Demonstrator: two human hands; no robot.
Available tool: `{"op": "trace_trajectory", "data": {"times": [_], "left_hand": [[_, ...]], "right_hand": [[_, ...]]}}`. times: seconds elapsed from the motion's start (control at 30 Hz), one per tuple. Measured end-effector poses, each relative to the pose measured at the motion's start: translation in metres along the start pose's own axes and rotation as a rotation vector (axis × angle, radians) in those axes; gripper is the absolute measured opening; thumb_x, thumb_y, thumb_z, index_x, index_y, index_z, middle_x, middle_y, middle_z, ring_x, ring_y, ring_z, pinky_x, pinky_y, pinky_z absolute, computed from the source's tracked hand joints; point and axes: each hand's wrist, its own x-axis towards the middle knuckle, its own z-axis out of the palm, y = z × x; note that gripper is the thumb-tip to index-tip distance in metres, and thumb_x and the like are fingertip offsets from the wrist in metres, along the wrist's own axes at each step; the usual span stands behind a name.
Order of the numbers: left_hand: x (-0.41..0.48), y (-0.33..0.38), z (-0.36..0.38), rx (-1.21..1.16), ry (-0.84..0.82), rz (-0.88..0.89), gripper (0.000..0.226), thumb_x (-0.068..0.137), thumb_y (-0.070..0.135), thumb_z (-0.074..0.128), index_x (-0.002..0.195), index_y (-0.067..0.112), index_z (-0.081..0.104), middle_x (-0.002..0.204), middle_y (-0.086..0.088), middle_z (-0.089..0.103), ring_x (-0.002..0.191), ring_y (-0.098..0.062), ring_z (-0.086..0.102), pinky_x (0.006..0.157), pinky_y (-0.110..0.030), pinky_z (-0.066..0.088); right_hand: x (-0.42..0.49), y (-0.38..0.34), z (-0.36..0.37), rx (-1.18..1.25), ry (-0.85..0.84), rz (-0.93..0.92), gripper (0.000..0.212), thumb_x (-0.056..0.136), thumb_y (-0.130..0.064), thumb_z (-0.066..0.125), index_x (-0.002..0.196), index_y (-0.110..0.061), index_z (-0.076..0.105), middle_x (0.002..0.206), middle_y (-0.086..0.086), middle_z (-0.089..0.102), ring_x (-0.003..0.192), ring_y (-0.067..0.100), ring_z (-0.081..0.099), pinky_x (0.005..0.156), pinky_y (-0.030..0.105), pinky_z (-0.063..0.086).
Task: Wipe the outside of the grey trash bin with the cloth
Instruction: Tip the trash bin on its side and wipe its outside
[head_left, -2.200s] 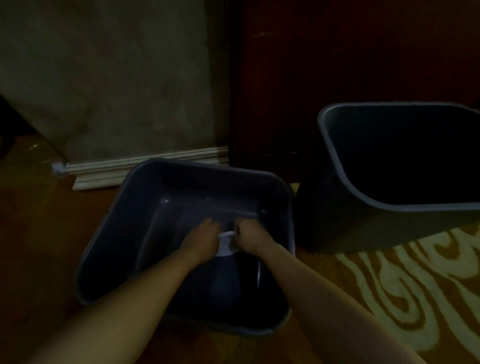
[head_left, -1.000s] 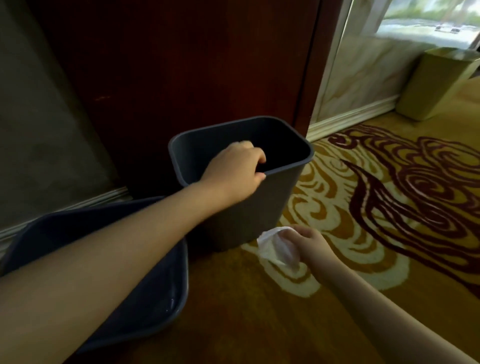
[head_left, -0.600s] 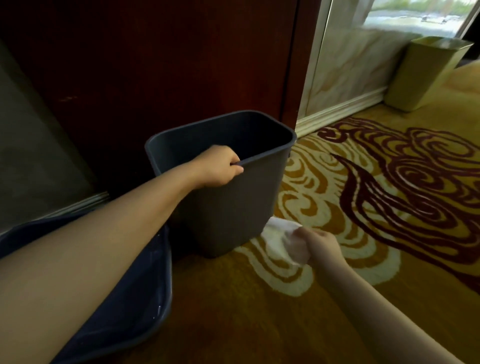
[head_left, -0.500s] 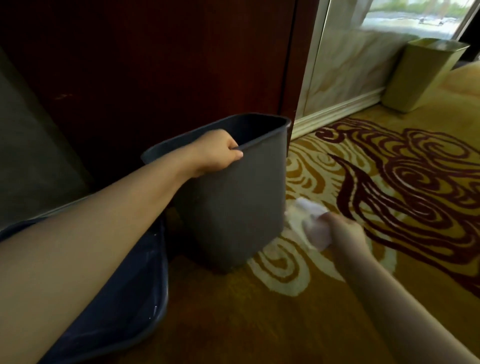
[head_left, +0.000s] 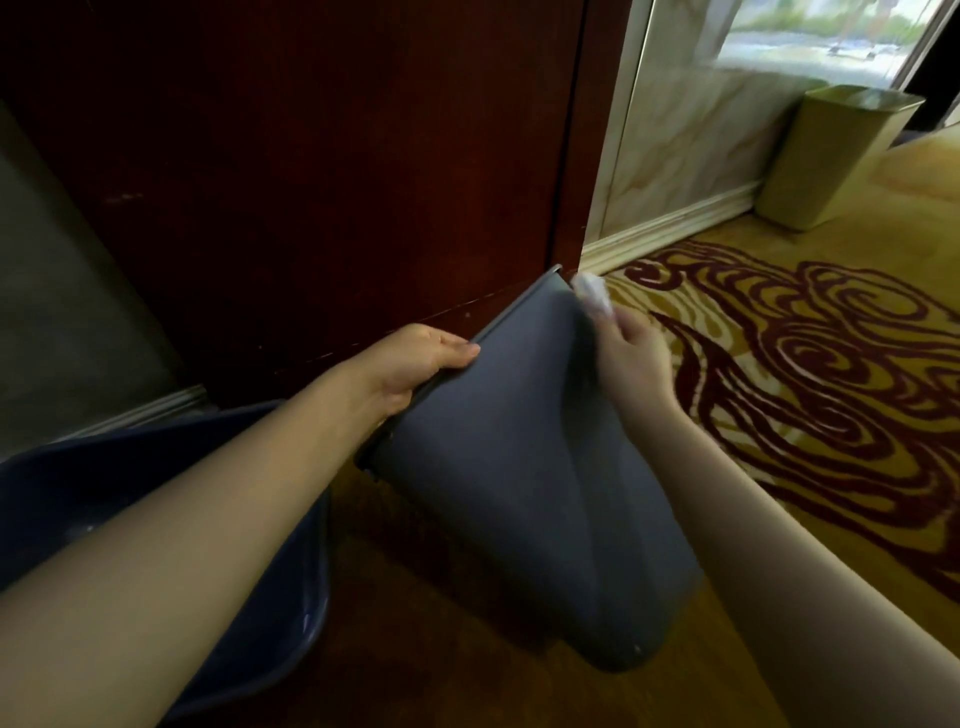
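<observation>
The grey trash bin (head_left: 509, 457) is tipped away from me, its mouth toward the dark wooden panel and its base nearest me, so its outer wall faces up. My left hand (head_left: 415, 364) grips the bin's rim on the left side. My right hand (head_left: 631, 358) holds a bunched white cloth (head_left: 592, 293) against the bin's upper right edge, close to the rim corner. The inside of the bin is hidden.
A dark blue basin (head_left: 291, 613) sits on the floor at the lower left, under my left forearm. A dark wooden panel (head_left: 322, 156) stands right behind the bin. A gold bin (head_left: 831, 161) stands by the marble wall at the far right. Patterned carpet (head_left: 810, 374) spreads to the right.
My left hand took the bin's rim and tipped the bin away from me. My right hand carried the cloth up from beside the bin's base to its upper right edge.
</observation>
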Motion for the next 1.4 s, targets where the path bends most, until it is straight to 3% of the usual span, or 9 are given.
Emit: {"op": "trace_trajectory", "data": {"times": [0.1, 0.17, 0.43, 0.53, 0.73, 0.93, 1.03, 1.23, 1.4], "left_hand": [[0.001, -0.013, -0.005, -0.053, 0.018, -0.027, 0.017, 0.092, 0.009, 0.05, 0.094, 0.002, 0.066, 0.079, -0.006, 0.068, 0.068, -0.014, 0.065, 0.061, -0.023, 0.053], [0.001, -0.02, -0.01, -0.108, 0.041, -0.056, 0.017, 0.092, 0.008, 0.051, 0.097, -0.001, 0.064, 0.073, -0.006, 0.068, 0.062, -0.014, 0.066, 0.058, -0.024, 0.055], [0.002, -0.024, -0.013, -0.209, 0.097, -0.103, 0.031, 0.092, 0.006, 0.05, 0.118, -0.009, 0.056, 0.047, 0.0, 0.068, 0.043, -0.01, 0.065, 0.047, -0.023, 0.055], [0.005, -0.023, -0.011, -0.201, 0.091, -0.125, 0.031, 0.094, 0.009, 0.049, 0.119, -0.007, 0.057, 0.066, -0.008, 0.068, 0.059, -0.017, 0.065, 0.056, -0.03, 0.055], [0.014, -0.035, -0.015, -0.271, 0.087, -0.15, 0.019, 0.095, 0.009, 0.046, 0.086, 0.003, 0.062, 0.082, -0.011, 0.062, 0.068, -0.017, 0.061, 0.059, -0.026, 0.054], [0.015, -0.042, -0.011, -0.267, 0.11, -0.2, 0.017, 0.094, 0.012, 0.049, 0.087, 0.006, 0.063, 0.055, -0.003, 0.07, 0.05, -0.013, 0.068, 0.046, -0.026, 0.056], [0.015, -0.04, -0.009, -0.23, 0.137, -0.207, 0.02, 0.093, 0.014, 0.052, 0.103, 0.0, 0.061, 0.075, -0.006, 0.066, 0.066, -0.017, 0.064, 0.053, -0.031, 0.052], [0.01, -0.029, -0.001, -0.211, 0.16, -0.183, 0.03, 0.092, 0.012, 0.053, 0.118, -0.003, 0.057, 0.093, -0.011, 0.062, 0.077, -0.021, 0.062, 0.058, -0.032, 0.05], [0.007, -0.017, 0.009, -0.255, 0.204, -0.159, 0.03, 0.091, 0.013, 0.055, 0.116, -0.003, 0.057, 0.107, -0.018, 0.061, 0.101, -0.034, 0.06, 0.078, -0.044, 0.05]], "right_hand": [[-0.001, 0.01, 0.027, -0.16, -0.177, -0.112, 0.035, 0.097, -0.026, 0.04, 0.124, -0.006, 0.053, 0.134, 0.008, 0.051, 0.128, 0.023, 0.04, 0.098, 0.021, 0.026], [-0.006, 0.021, 0.04, -0.235, -0.314, -0.188, 0.037, 0.099, -0.027, 0.034, 0.128, -0.009, 0.05, 0.151, 0.005, 0.03, 0.141, 0.019, 0.015, 0.101, 0.018, 0.007], [0.006, 0.038, 0.043, -0.601, -0.36, -0.553, 0.037, 0.096, -0.018, 0.039, 0.13, -0.016, 0.051, 0.141, 0.004, 0.047, 0.123, 0.028, 0.039, 0.098, 0.023, 0.021], [0.012, 0.049, 0.048, -0.72, -0.401, -0.559, 0.042, 0.097, -0.022, 0.037, 0.139, -0.018, 0.038, 0.15, 0.005, 0.032, 0.138, 0.028, 0.022, 0.111, 0.039, 0.016], [-0.015, 0.044, 0.076, -0.686, -0.582, -0.475, 0.049, 0.099, -0.033, 0.025, 0.146, -0.022, 0.015, 0.158, 0.003, 0.007, 0.144, 0.022, -0.003, 0.114, 0.036, -0.001], [-0.084, 0.065, 0.047, -0.726, -0.437, -0.368, 0.05, 0.098, -0.042, 0.014, 0.144, -0.031, -0.002, 0.151, -0.013, -0.009, 0.137, 0.002, -0.017, 0.109, 0.023, -0.012], [-0.109, 0.083, 0.017, -0.771, -0.34, -0.254, 0.046, 0.098, -0.041, 0.012, 0.14, -0.033, -0.006, 0.147, -0.017, -0.011, 0.136, -0.001, -0.018, 0.11, 0.022, -0.011], [-0.134, 0.109, -0.033, -0.804, -0.101, -0.011, 0.053, 0.095, -0.038, 0.013, 0.144, -0.017, 0.016, 0.154, 0.0, 0.013, 0.141, 0.009, 0.003, 0.115, 0.028, 0.004], [-0.119, 0.097, -0.037, -0.497, 0.189, 0.021, 0.042, 0.099, -0.027, 0.029, 0.139, -0.014, 0.037, 0.146, 0.008, 0.04, 0.134, 0.017, 0.033, 0.108, 0.033, 0.028]]}}
